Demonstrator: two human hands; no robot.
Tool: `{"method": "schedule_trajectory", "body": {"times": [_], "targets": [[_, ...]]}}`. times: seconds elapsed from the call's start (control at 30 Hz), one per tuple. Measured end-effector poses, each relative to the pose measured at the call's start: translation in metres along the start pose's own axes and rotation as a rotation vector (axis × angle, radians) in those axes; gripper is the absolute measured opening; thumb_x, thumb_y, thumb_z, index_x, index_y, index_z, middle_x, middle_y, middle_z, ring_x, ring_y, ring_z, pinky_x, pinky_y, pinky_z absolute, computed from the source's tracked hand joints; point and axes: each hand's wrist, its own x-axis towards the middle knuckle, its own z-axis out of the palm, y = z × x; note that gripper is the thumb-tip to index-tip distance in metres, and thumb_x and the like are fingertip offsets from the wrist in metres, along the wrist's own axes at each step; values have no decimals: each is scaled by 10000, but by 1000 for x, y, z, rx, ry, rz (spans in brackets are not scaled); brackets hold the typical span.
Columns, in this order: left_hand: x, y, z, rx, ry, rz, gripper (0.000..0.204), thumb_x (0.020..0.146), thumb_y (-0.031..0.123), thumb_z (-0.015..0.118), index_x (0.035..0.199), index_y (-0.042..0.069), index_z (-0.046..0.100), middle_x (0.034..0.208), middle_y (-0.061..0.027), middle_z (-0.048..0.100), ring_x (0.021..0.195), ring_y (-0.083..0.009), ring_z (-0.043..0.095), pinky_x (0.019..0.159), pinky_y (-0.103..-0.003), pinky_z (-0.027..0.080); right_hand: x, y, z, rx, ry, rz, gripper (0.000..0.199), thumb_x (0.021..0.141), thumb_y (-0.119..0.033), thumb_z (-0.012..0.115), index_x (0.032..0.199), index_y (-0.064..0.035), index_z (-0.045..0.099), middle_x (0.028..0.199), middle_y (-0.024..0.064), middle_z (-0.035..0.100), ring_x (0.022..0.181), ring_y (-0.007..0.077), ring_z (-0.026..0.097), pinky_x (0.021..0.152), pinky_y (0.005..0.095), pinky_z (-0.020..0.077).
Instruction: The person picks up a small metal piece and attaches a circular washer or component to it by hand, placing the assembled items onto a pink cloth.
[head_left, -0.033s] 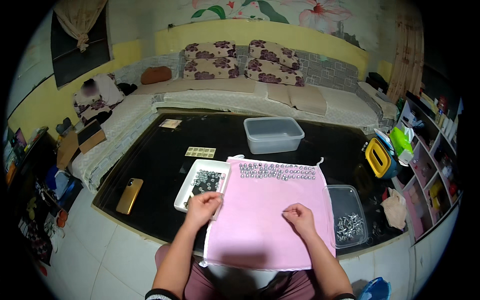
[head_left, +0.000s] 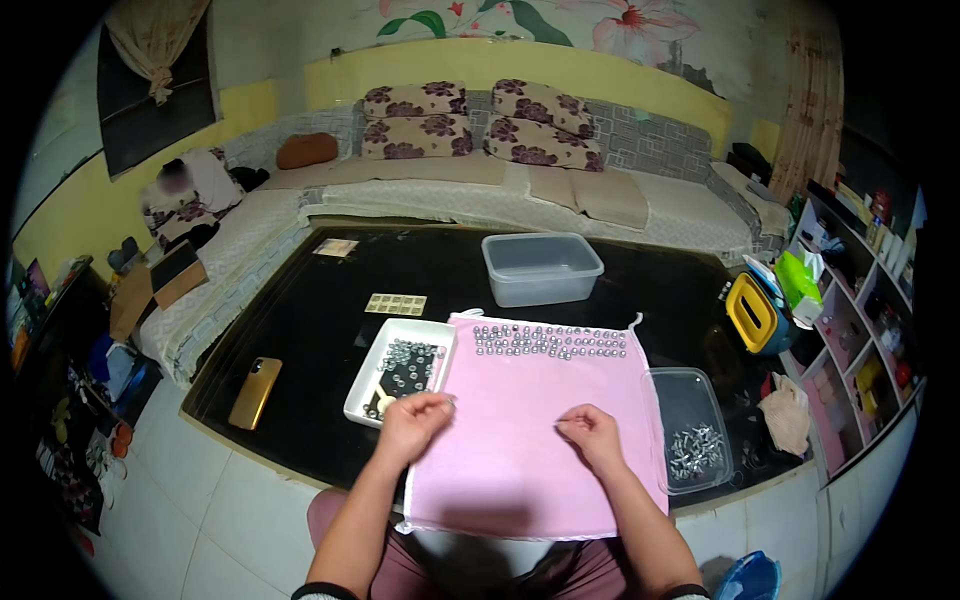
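Observation:
My left hand (head_left: 418, 424) is over the left edge of a pink cloth (head_left: 520, 445), beside a white tray (head_left: 377, 347). Its thumb and fingers are pinched; whatever they hold is too small to make out. In the tray lie many small shiny round pieces (head_left: 400, 355) and a cream-coloured scoop (head_left: 384, 401). Above the right half of the cloth, my right hand (head_left: 595, 437) pinches something tiny that I cannot name. Rows of small silvery pieces (head_left: 548, 340) line the far side of the cloth. To its right, a clear shallow container (head_left: 685, 390) holds a heap of silvery metal parts (head_left: 697, 450).
The black table (head_left: 300, 320) also bears an open translucent box (head_left: 545, 290), a gold phone (head_left: 256, 393), a sheet of square labels (head_left: 396, 304) and a yellow-and-blue tissue box (head_left: 757, 314). A beige cloth (head_left: 786, 416) lies at the right edge. A sofa (head_left: 420, 190) stands behind.
My left hand has moved right, away from the tray and over the cloth's edge, uncovering the scoop. My right hand stays nearly in place. The whole view has shifted slightly.

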Motion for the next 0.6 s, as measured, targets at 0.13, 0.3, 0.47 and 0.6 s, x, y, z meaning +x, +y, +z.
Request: {"method": "schedule_trajectory", "body": {"times": [0.13,0.3,0.47,0.6], "targets": [[-19,-21,43,-138,-132,-120,167,769,20,610,913,-63,604,821,-109,629,704,-123,606,664,-210,504,-3,-10,40,317,-154,112,122,745,-17,621,854,-1,570,763,57,599,666,101,568,621,214,484],[-13,-42,58,-60,-89,-83,170,764,30,620,910,-56,614,815,-93,628,715,-107,589,658,-195,492,-6,-6,67,325,-235,92,111,768,-22,605,863,2,553,759,38,580,662,80,544,608,198,467],[-14,-34,64,38,-108,-40,174,758,52,631,911,-32,627,818,-79,630,724,-103,580,671,-202,482,-3,1,69,282,-198,78,81,780,-25,592,838,2,542,745,32,574,638,66,522,577,188,445],[-8,-47,63,-136,-118,-11,177,759,77,639,915,-6,636,808,-63,634,706,-94,576,653,-209,473,-4,-3,70,277,-195,85,75,781,-23,588,833,2,541,741,33,574,637,65,522,579,185,446]]}}
